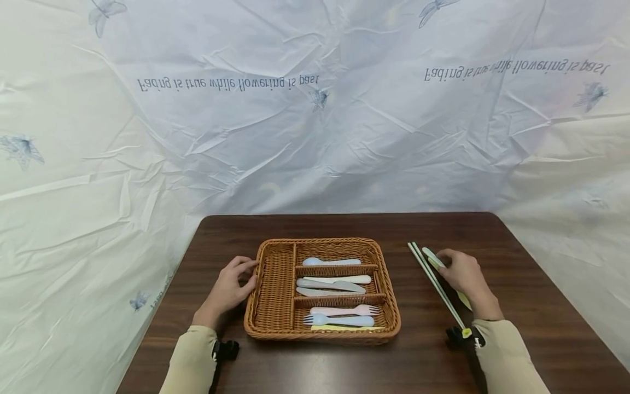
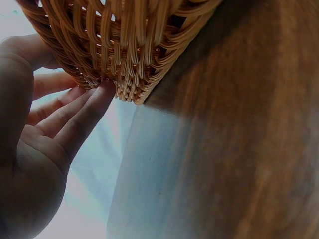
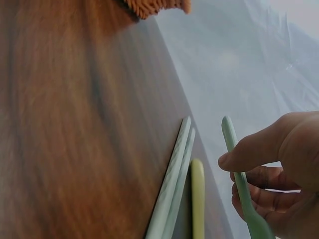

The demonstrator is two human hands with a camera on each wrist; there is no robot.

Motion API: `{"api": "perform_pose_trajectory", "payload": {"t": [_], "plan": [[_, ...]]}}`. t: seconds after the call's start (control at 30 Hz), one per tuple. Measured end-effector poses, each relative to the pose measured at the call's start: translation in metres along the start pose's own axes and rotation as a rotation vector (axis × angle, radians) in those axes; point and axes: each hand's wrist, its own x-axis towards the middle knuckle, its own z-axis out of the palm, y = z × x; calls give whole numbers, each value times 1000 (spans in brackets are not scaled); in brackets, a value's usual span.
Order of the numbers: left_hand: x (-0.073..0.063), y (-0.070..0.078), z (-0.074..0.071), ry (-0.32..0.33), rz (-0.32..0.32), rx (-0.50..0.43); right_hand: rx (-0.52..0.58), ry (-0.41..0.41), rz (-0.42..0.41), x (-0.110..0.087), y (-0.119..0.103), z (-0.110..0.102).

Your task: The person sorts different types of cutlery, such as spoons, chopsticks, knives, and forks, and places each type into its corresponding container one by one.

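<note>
At the left side of a brown wicker basket (image 1: 269, 284), my left hand (image 1: 230, 289) touches the rim and outer wall. Its fingers (image 2: 82, 117) lie fairly straight against the weave in the left wrist view. My right hand (image 1: 462, 273) pinches a pale green utensil (image 3: 243, 191) between thumb and fingers, over the table's right side. This utensil widens at its lower end, where the frame cuts it off. Close by, a pair of pale green chopsticks (image 1: 435, 284) lies on the table, with a yellow utensil (image 3: 198, 199) alongside, partly under the hand in the head view.
Dividers split the basket into compartments. A pale blue spoon (image 1: 331, 262) lies in the back one and several knives (image 1: 334, 285) in the middle. The front one holds a pink fork (image 1: 339, 311), a blue fork (image 1: 342, 320) and a yellow utensil. Behind the dark wooden table (image 1: 315, 369) hangs a printed white sheet (image 1: 315, 142).
</note>
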Motion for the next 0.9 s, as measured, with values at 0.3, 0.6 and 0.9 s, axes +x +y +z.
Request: {"api": "perform_pose_trajectory", "payload": {"t": [0.3, 0.6, 0.9], "plan": [[0, -2, 1, 0, 3, 0, 15, 3, -51, 9, -18, -4], [-1, -1, 1, -8, -12, -10, 50, 26, -92, 19, -36, -3], [0, 1, 0, 0, -3, -3, 90, 51, -158, 29, -60, -1]]}}
